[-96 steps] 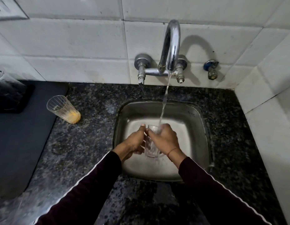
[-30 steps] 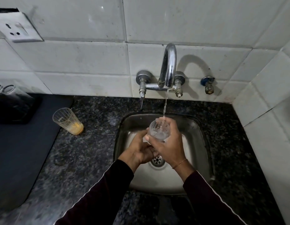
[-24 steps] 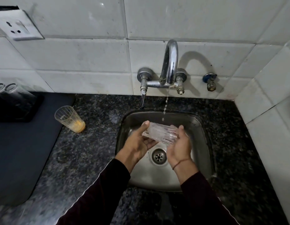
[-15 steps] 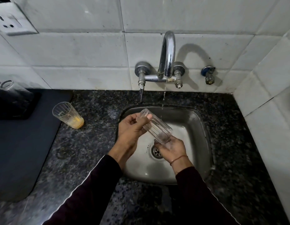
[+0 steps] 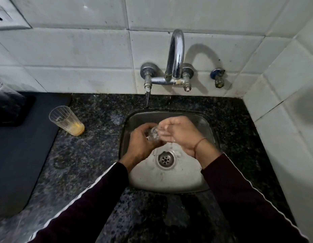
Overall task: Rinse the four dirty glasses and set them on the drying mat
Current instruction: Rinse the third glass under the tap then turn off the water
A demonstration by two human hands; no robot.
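Note:
A clear ribbed glass point(image 5: 153, 134) is held over the steel sink point(image 5: 203, 179), mostly hidden between my hands. My left hand point(image 5: 141, 144) wraps around it from the left. My right hand point(image 5: 180, 134) touches its other end, with wet fingers partly spread; water drips below it. A dirty glass point(image 5: 66, 121) with orange residue at its bottom stands on the granite counter left of the sink. The dark drying mat point(image 5: 20, 155) lies at the far left, with upturned clear glasses point(image 5: 1, 92) at its back corner.
The chrome tap point(image 5: 175, 58) juts from the tiled wall above the sink; no steady stream shows. A small blue valve point(image 5: 217, 78) sits to its right. A tiled side wall closes the right. A socket point(image 5: 5, 20) is at the top left.
The tap stream has thinned and stopped. The glass was tipped over and emptied, then brought lower between both hands above the drain. The dirty glass has not moved.

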